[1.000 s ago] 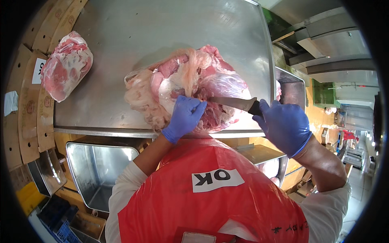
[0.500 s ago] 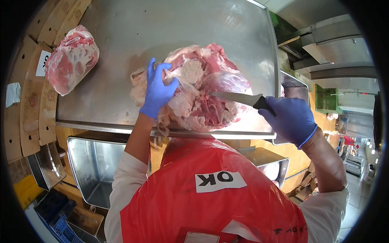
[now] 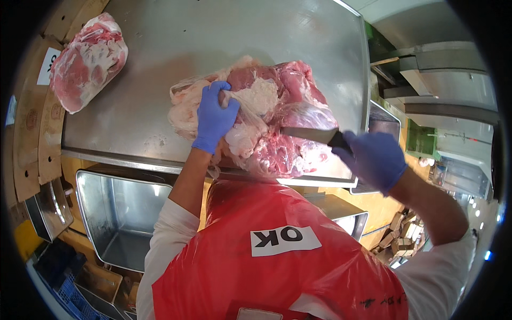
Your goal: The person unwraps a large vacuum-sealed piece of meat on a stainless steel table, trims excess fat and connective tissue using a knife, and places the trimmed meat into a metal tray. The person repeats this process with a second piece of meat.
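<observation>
Metal table [image 3: 154, 32]: meat [image 3: 261, 96], knife [image 3: 309, 134], smaller piece [image 3: 89, 64] near cardboard [image 3: 50, 125]

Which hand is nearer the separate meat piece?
Left. The left hand, on the large cut, is right of the separate piece; the right hand, holding the knife, is farther right.

Both left hand [image 3: 216, 117] and right hand [image 3: 377, 160] in thin blue gloves [image 3: 208, 136], pretty snug, ending around wrist. White sleeves [image 3: 173, 230] stop well short of gloves, so forearms bare. Big shiny red apron [image 3: 341, 258] over top, kinda plasticky looking. White rectangular label [image 3: 285, 241] on it, bold black lettering. More black handwritten-looking marks [image 3: 380, 302] lower down, too blurry tbh.
</observation>
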Available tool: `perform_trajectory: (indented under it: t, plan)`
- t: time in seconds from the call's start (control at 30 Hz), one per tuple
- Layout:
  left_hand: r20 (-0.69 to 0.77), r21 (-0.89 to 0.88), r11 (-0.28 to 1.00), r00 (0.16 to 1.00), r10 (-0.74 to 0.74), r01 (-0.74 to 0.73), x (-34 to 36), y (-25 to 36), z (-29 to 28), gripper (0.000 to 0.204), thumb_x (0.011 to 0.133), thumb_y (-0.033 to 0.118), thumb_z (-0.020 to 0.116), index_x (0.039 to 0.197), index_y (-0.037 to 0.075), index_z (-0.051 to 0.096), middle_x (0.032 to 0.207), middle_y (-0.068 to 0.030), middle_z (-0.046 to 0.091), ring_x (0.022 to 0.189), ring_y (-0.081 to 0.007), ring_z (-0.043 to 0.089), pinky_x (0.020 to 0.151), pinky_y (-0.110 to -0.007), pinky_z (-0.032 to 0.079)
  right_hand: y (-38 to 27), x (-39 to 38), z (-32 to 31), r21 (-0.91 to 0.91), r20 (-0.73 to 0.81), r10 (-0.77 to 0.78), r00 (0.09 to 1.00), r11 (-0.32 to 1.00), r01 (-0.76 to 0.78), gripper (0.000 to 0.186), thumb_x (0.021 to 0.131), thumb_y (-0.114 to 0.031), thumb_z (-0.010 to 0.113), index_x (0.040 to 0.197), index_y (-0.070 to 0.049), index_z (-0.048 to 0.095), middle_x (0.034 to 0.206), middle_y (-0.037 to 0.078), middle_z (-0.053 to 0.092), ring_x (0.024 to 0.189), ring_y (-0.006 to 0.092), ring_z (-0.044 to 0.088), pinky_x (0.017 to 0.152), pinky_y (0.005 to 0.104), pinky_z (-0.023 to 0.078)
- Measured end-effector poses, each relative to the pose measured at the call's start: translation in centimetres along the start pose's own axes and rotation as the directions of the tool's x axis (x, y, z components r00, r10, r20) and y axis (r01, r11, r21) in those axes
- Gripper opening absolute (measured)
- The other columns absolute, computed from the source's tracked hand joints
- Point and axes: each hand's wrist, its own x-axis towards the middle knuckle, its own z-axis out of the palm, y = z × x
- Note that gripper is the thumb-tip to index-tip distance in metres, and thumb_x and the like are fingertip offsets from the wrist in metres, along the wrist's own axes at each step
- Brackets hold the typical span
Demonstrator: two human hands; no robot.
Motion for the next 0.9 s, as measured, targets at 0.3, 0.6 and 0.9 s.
perform_trajectory:
  t: [0.3,0.6,0.9]
  plan:
    - [0.024,-0.03,0.996,0.996,-0.082,0.082,1.9,-1.8,-0.3,0.024,0.086,0.013,0.067,0.109,0.01,0.061,0.09,-0.0055,0.056,0.077,-0.0171,0.056,0.07,-0.034,0.049,-0.3,-3.0,17.2,0.319,-0.349,0.146,0.926,0.947,-0.028,0.042,0.095,-0.045,0.069,0.115,-0.008,0.062,0.076,0.014,0.068,0.058,0.0327,0.067,0.05,0.0425,0.053]
    - [-0.045,-0.034,0.995,0.994,-0.1,0.098,1.0,0.0,-0.2,0.017,0.092,0.013,0.06,0.108,0.008,0.062,0.07,-0.0039,0.058,0.069,-0.0123,0.055,0.066,-0.033,0.048,-4.7,-3.4,24.9,0.616,-0.352,0.407,0.843,0.779,-0.119,0.035,0.097,-0.04,0.069,0.108,-0.008,0.061,0.081,0.019,0.068,0.069,0.0394,0.069,0.059,0.0466,0.055]
    - [0.27,0.698,0.606,0.924,0.271,-0.382,-2.2,7.1,-4.3,0.048,0.091,0.027,0.07,0.136,0.013,0.06,0.138,-0.0198,0.057,0.131,-0.0325,0.051,0.111,-0.047,0.039,-5.0,-8.7,26.8,0.727,-0.18,0.506,0.843,0.646,-0.233,0.039,0.101,-0.046,0.06,0.1,-0.007,0.057,0.076,0.023,0.067,0.074,0.0476,0.065,0.061,0.0533,0.052]
